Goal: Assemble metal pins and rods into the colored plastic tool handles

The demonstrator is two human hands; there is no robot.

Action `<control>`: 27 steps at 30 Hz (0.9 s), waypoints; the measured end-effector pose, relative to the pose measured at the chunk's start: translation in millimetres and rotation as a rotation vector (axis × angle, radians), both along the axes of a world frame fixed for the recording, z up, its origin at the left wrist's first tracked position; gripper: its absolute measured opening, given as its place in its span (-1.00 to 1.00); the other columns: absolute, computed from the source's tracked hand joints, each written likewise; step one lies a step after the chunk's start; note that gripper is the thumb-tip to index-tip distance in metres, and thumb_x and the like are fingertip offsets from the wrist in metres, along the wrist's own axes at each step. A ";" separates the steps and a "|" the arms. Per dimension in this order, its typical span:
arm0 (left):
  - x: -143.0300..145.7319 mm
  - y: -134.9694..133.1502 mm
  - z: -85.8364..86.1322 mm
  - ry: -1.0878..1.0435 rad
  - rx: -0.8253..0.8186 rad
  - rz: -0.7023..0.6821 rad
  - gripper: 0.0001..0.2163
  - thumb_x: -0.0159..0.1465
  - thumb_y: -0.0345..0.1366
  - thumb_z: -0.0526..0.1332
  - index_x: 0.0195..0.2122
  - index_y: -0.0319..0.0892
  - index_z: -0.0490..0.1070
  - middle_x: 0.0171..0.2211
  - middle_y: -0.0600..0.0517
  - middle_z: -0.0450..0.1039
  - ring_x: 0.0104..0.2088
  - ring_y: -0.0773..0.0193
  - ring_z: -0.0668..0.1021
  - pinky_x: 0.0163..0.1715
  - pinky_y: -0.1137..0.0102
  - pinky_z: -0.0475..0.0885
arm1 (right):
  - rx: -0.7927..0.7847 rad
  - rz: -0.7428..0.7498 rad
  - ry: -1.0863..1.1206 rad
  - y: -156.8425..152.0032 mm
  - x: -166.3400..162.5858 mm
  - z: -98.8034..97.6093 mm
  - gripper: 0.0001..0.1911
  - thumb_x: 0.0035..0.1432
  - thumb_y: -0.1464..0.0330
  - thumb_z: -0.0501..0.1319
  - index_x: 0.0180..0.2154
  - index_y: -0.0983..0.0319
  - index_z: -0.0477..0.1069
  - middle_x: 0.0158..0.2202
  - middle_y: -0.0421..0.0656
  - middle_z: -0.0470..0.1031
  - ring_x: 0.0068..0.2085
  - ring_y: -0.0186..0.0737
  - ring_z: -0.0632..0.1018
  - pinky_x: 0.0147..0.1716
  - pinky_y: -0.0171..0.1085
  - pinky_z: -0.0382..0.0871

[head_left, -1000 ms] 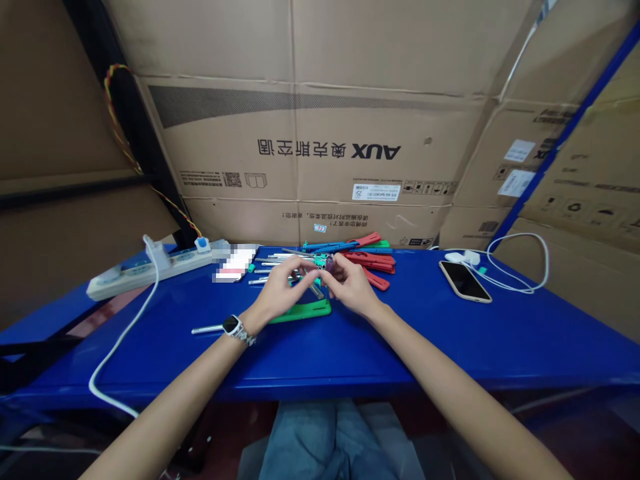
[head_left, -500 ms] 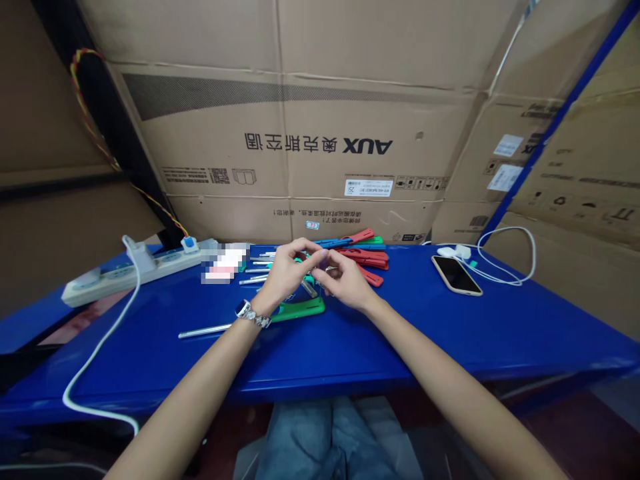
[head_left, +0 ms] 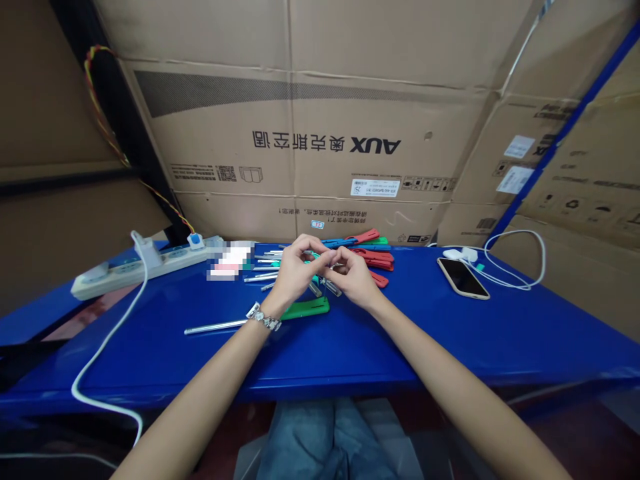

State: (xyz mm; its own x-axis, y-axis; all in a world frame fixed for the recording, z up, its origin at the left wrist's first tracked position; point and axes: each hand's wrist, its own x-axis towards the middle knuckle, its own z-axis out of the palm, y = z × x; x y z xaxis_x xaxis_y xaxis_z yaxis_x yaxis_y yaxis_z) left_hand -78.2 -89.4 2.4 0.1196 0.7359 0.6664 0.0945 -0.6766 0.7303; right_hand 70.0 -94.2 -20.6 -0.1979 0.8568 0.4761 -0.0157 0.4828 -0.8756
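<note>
Both hands have drawn closer together since a second ago, and the left wrist has turned so that its one watch (head_left: 254, 311) now sits edge-on; the purplish bit that showed between the fingers then is out of sight now. From the head camera, two bare hands meet above the tabletop (head_left: 400, 347). On the left hand (head_left: 295, 270) and right hand (head_left: 354, 277) alike, thumb and forefinger are bent nearly tip to tip; whatever small piece sits there is hidden, so I cannot tell what either holds. Below them lies one green handle (head_left: 307, 307), with one long silver rod (head_left: 215, 327) in line with it, the wrist covering any join. At least four thinner rods (head_left: 257, 278) poke out past the left hand, and two metal ends (head_left: 332, 288) show beneath the hands. Behind, counted where visible: at least three red handles (head_left: 375, 259), two blue handles (head_left: 333, 243), one more green piece (head_left: 383, 241). To the right lies one phone (head_left: 463, 278); to the left, one power strip (head_left: 170, 259).
</note>
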 end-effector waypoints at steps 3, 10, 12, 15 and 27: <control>-6.5 1.9 0.9 0.051 0.002 -0.055 -0.79 0.22 -0.13 0.32 -0.39 -0.18 0.53 -0.25 -0.04 0.45 -0.23 0.24 0.51 -0.29 0.38 0.42 | -0.020 0.104 -0.038 -4.9 3.9 7.2 -0.61 0.04 0.07 0.35 -0.30 0.20 0.32 -0.46 -0.31 0.35 -0.60 -0.45 0.30 -0.63 -0.39 0.13; -8.1 -6.5 4.0 0.116 -0.005 -0.063 -0.77 0.29 -0.12 0.24 -0.23 -0.17 0.57 -0.16 -0.07 0.45 -0.14 0.21 0.52 -0.24 0.38 0.44 | -0.095 0.154 -0.068 -2.6 8.2 11.8 -0.58 -0.01 0.06 0.38 -0.36 0.22 0.30 -0.49 -0.28 0.39 -0.58 -0.41 0.36 -0.59 -0.36 0.20; -3.1 -6.3 2.1 0.040 -0.018 0.000 -0.79 0.23 -0.13 0.31 -0.27 -0.19 0.55 -0.23 -0.04 0.46 -0.24 0.25 0.52 -0.31 0.41 0.42 | -0.062 0.082 -0.047 1.4 2.4 6.3 -0.54 -0.07 0.10 0.42 -0.44 0.20 0.20 -0.54 -0.33 0.31 -0.57 -0.41 0.33 -0.57 -0.37 0.21; 0.6 -2.5 -1.2 -0.057 -0.034 0.026 -0.78 0.16 -0.14 0.38 -0.40 -0.21 0.51 -0.33 0.01 0.45 -0.30 0.27 0.52 -0.36 0.43 0.39 | 0.027 -0.020 -0.046 2.3 -4.8 0.9 -0.51 -0.07 0.16 0.44 -0.50 0.19 0.13 -0.57 -0.37 0.20 -0.55 -0.44 0.28 -0.56 -0.40 0.17; -16.3 -7.5 3.6 0.181 0.013 -0.094 -0.72 0.36 -0.12 0.15 -0.10 -0.14 0.56 -0.09 -0.08 0.41 -0.03 0.17 0.50 -0.10 0.32 0.45 | -0.094 0.165 -0.090 -7.4 10.4 12.8 -0.63 0.06 0.09 0.34 -0.34 0.21 0.30 -0.53 -0.31 0.38 -0.64 -0.42 0.38 -0.63 -0.38 0.22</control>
